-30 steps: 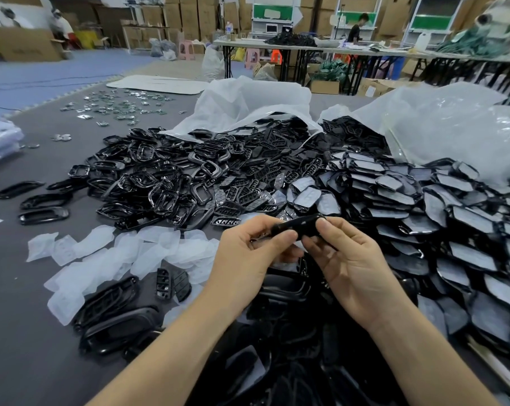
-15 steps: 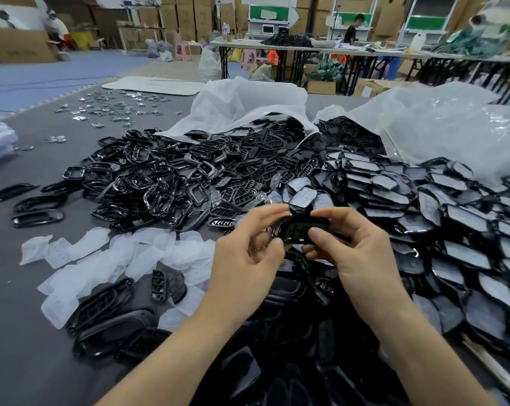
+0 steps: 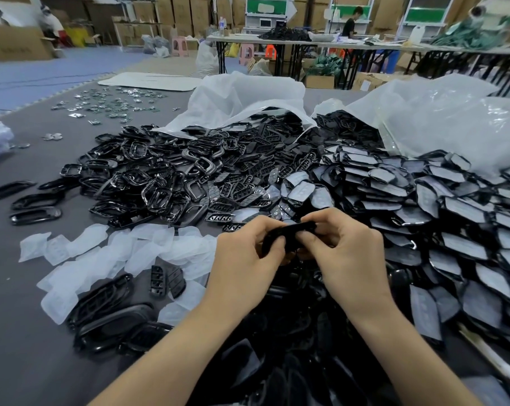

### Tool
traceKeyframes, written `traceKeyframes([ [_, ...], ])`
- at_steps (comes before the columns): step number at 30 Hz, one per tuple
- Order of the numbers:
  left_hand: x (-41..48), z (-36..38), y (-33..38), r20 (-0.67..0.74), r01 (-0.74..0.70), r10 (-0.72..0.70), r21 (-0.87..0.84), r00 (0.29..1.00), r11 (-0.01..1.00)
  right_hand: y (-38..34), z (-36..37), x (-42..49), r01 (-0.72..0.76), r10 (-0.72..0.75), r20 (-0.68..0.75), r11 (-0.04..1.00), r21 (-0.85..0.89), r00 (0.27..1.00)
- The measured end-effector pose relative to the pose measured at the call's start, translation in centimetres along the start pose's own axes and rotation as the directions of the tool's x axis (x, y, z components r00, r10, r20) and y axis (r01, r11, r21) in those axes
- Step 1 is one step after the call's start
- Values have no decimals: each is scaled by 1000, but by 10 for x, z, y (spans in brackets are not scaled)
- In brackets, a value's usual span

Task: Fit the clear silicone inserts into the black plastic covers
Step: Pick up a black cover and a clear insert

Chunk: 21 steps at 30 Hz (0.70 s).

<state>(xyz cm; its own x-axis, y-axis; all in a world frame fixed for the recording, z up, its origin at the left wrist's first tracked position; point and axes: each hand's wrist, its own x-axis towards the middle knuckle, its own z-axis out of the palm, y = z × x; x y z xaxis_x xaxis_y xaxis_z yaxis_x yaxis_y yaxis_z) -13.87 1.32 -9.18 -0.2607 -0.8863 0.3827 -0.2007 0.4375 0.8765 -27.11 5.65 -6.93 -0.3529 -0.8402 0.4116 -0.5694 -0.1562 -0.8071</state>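
1. Both hands work at the centre: the left hand (image 3: 247, 259) and the right hand (image 3: 349, 259), fingers curled, grip one black cover (image 3: 290, 233) between them. The thumbs lie on the side facing the camera.
2. The black cover sits at the fingertips of both hands, raised above the heap below. Its long axis runs from hand to hand, the end at the left hand slightly lower than the end at the right hand. Whether an insert is seated in it cannot be told.
3. The clear silicone inserts (image 3: 116, 253) lie in a loose heap on the grey table (image 3: 28, 332), just left of the left hand.
4. The large oval shells (image 3: 107, 315), black, lie left of the left forearm, touching the near edge of that heap.
5. The loose black parts (image 3: 165, 183) form a broad pile beyond and to the left of the left hand.
6. The stacked covers (image 3: 423, 212), pale faces showing, overlap in rows right of the right hand.
7. The white bag (image 3: 242, 95), well beyond the left hand, opens toward the hands; black parts spill from its mouth.
8. The clear bag (image 3: 441, 121), beyond the right hand, opens the same way, with more black pieces at its mouth.
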Motion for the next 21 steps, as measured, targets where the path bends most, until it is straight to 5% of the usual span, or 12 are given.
traceKeyframes([
  [5,-2,-1,4,59,-14,18,-63,998,998,-7,-4,-1,246,-244,35,959,-140,969],
  [12,-3,4,6,6,19,-18,-41,1000,999,-5,-7,0,301,-307,2,931,-205,952],
  [17,6,-7,14,-92,184,-257,-476,962,860,10,-15,5,167,-210,-48,879,-446,976],
  [21,10,-14,13,-177,170,-339,-603,924,779,15,-16,5,103,-132,-22,861,-498,991],
])
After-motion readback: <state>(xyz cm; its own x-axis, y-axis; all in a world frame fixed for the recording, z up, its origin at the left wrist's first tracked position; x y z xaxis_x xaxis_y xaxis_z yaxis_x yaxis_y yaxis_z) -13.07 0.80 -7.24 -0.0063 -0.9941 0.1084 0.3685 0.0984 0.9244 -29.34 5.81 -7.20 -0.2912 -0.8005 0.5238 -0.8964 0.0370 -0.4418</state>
